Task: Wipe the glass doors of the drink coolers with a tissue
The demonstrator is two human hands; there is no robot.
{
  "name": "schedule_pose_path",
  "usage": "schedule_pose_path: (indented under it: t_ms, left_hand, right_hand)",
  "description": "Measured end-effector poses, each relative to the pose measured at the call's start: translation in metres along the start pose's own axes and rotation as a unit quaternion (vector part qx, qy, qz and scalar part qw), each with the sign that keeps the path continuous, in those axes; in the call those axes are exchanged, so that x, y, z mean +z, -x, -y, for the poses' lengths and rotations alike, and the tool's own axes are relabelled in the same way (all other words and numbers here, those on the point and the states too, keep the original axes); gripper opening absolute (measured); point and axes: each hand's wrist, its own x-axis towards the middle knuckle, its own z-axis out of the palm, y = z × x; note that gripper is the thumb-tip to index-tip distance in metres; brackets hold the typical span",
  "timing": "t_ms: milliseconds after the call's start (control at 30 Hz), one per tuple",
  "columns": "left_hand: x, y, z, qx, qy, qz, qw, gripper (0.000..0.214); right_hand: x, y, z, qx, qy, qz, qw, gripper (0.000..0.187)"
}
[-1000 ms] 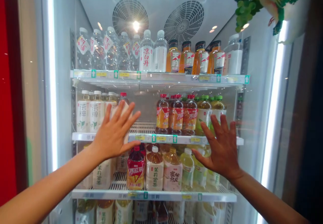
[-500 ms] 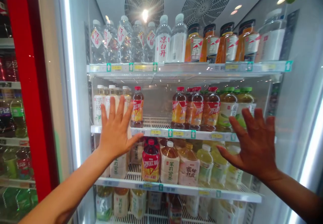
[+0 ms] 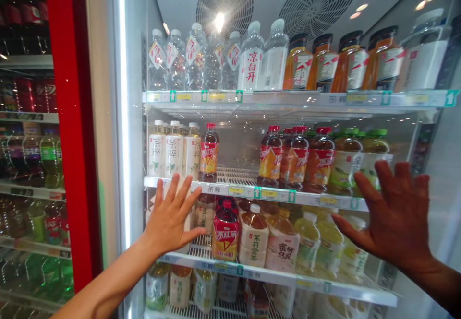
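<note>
My left hand (image 3: 168, 223) is raised with its fingers spread, holding nothing. It hangs before the lower left shelves, its fingertips overlapping the edge of the shelf (image 3: 230, 191) with white-labelled tea bottles (image 3: 174, 151). On the right, my right hand (image 3: 398, 220) is also spread and holds nothing. Its fingers cover part of the green-capped bottles (image 3: 346, 163). Between the hands stand red-capped iced tea bottles (image 3: 271, 158) and, one shelf lower, a large red-labelled iced tea bottle (image 3: 226, 232). Whether either hand touches a glass pane I cannot tell.
Clear water bottles (image 3: 196, 53) and amber, black-capped bottles (image 3: 326, 64) line the top shelf, under two round fan grilles (image 3: 225, 0). A lit strip (image 3: 125, 117) edges the cooler's left side. Beyond a red post (image 3: 70, 117) is another cooler with drinks (image 3: 52, 153).
The view has turned slightly left, so the shelves sit further right in the picture. My left hand has dropped lower against the shelves. Both hands stay spread.
</note>
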Motion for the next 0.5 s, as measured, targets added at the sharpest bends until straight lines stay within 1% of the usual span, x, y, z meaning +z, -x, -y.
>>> schedule_pose_path:
  t_ms: [33,100,167,233,333,400,467,500]
  left_hand:
    - [-0.001,-0.004,0.005,-0.01,-0.002,-0.005,1.0,0.093]
    - [-0.002,-0.017,0.016,-0.073,0.0,-0.043,0.996,0.092]
    - [-0.003,-0.025,0.022,-0.117,0.012,-0.061,0.991,0.093]
    - [-0.003,-0.02,0.019,-0.113,0.021,-0.044,0.992,0.094]
    - [-0.003,-0.014,0.017,-0.076,0.02,-0.011,0.997,0.094]
    - [-0.003,-0.023,0.024,-0.077,0.017,-0.02,0.997,0.092]
    - [-0.005,-0.035,0.03,-0.1,0.017,-0.043,0.994,0.092]
    - [-0.005,-0.038,0.028,-0.11,0.017,-0.052,0.992,0.093]
  right_hand:
    - [0.0,0.0,0.0,0.0,-0.002,0.0,1.0,0.086]
    - [0.0,-0.001,0.001,0.002,-0.005,0.003,1.0,0.087]
    - [-0.001,0.0,0.001,0.003,-0.004,0.005,1.0,0.087]
    - [-0.001,0.0,0.002,0.008,-0.003,0.003,1.0,0.087]
    - [-0.001,0.0,0.002,0.004,-0.003,-0.004,1.0,0.088]
    - [-0.001,-0.001,0.003,0.001,-0.004,-0.005,1.0,0.088]
    - [-0.001,-0.001,0.003,0.006,-0.004,-0.007,1.0,0.087]
    - [-0.001,-0.001,0.004,0.009,-0.004,-0.008,1.0,0.086]
